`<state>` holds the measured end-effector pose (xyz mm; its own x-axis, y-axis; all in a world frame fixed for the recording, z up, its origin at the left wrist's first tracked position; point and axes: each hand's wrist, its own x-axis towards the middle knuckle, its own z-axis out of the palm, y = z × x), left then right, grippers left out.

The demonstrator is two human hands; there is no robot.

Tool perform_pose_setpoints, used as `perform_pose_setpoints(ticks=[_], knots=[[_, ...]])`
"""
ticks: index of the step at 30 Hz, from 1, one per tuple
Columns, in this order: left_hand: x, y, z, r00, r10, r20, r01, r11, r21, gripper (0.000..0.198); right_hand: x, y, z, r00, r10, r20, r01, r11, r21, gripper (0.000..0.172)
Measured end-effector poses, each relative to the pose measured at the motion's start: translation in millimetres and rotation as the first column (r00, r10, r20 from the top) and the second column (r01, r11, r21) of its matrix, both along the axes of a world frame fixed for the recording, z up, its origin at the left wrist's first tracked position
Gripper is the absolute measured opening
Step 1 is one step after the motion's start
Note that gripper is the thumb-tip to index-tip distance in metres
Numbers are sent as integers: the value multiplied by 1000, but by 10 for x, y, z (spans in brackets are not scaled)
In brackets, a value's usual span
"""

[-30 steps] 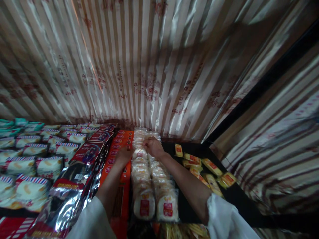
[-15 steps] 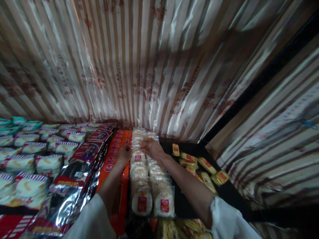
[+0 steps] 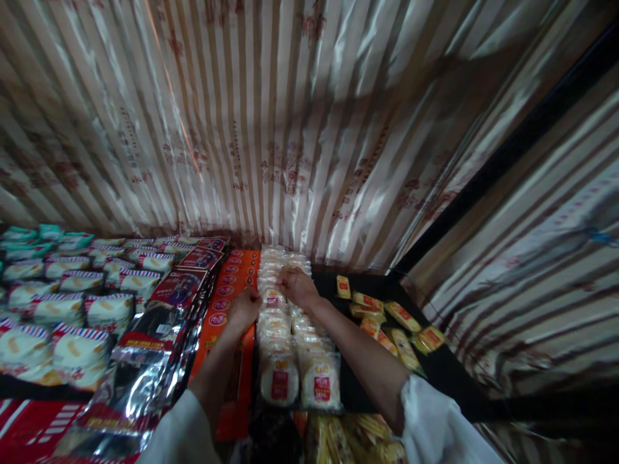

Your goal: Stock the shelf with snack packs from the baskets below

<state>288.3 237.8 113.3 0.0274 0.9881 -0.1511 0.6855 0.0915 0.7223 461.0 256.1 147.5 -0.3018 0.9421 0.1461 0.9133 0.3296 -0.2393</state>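
Note:
Two rows of clear packets of round white crackers [image 3: 279,380] with red labels run side by side away from me, each packet overlapping the one behind it. Midway along the left row, a cracker packet [image 3: 273,301] lies between my hands. My left hand [image 3: 244,309] is closed in a pinch at that packet's left edge. From the other side, my right hand [image 3: 297,288] pinches at its right edge, reaching over the right row. The fingertips on the far sides are partly hidden.
Left of the crackers lie an orange printed packet [image 3: 227,309], dark silvery pouches [image 3: 155,328] and rows of white bread packets [image 3: 80,351]. Small yellow packets [image 3: 401,316] are scattered on the black surface to the right. A striped sheet [image 3: 290,129] hangs behind.
The view has shifted slightly, so the goods appear a little further right. Both hands stay at the same cracker packet with hardly any movement.

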Motion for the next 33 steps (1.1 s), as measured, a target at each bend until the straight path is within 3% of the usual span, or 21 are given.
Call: perform_pose_setpoints(ticks=[4, 8, 13, 18, 21, 24, 27, 33], knots=[[40, 36, -44, 998, 58, 37, -59, 998, 36, 14, 26, -61, 3, 996, 52, -70, -46, 995, 87, 11], [87, 54, -65, 992, 102, 74, -106, 993, 57, 13, 59, -119, -41, 989, 130, -67, -126, 990, 55, 16], [90, 14, -63, 987, 114, 111, -122, 990, 72, 14, 31, -140, -63, 999, 30, 33, -29, 999, -38, 10], [3, -134, -20, 980, 185, 74, -189, 980, 59, 25, -20, -169, -33, 995, 13, 94, -12, 1000, -9, 13], [-27, -223, -12, 990, 131, 46, -132, 991, 21, 29, -30, -181, -32, 994, -2, 110, 3, 1000, -5, 14], [-22, -257, -49, 995, 61, 77, -62, 998, 12, 20, -32, -180, -41, 994, -7, 111, 8, 1000, -9, 15], [-7, -246, -96, 993, 66, 99, -70, 997, 35, 10, -32, -172, -55, 995, 7, 102, -6, 1000, -10, 15], [12, -233, -102, 991, 87, 99, -94, 993, 67, 8, -22, -174, -83, 998, 22, 51, -23, 1000, 21, 13]])
